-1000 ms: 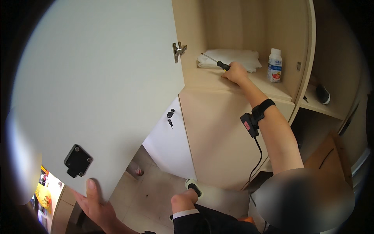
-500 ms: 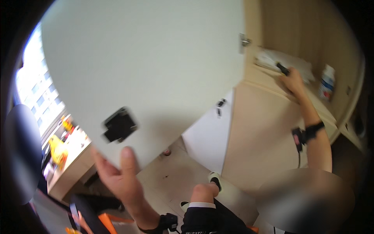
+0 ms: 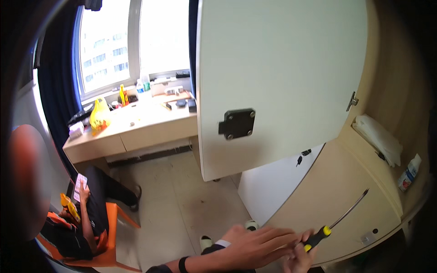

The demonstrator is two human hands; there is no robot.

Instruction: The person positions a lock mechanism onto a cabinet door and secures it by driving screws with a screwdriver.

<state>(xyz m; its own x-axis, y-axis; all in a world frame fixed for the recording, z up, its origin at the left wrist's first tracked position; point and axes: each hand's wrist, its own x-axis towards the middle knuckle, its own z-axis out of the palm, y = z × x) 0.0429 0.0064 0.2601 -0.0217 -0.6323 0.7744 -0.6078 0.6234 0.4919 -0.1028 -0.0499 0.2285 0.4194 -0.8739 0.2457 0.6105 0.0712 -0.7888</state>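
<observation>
My right hand (image 3: 302, 260) is closed around the black and yellow handle of a screwdriver (image 3: 349, 211), its long metal shaft angled up to the right. Reaching across from the left, my left hand (image 3: 261, 243) has its fingers stretched out, their tips beside the handle's rear end; I cannot tell whether they touch it. Ahead of both hands stands a pale cabinet door (image 3: 287, 59), swung open. A black lock (image 3: 240, 123) is fixed to the door's inner face with screws near its corners.
On the cabinet shelf lie a white plastic bag (image 3: 377, 136) and a white and blue bottle (image 3: 409, 173). Keys (image 3: 302, 156) hang at the lower white door (image 3: 273, 182). At left, a person (image 3: 86, 223) sits on an orange chair (image 3: 119, 245) by a cluttered desk (image 3: 136, 120).
My right hand has come out of the cabinet with the screwdriver, down to the lower middle. My left hand has left the door's edge and moved right, to the handle. The view has swung left.
</observation>
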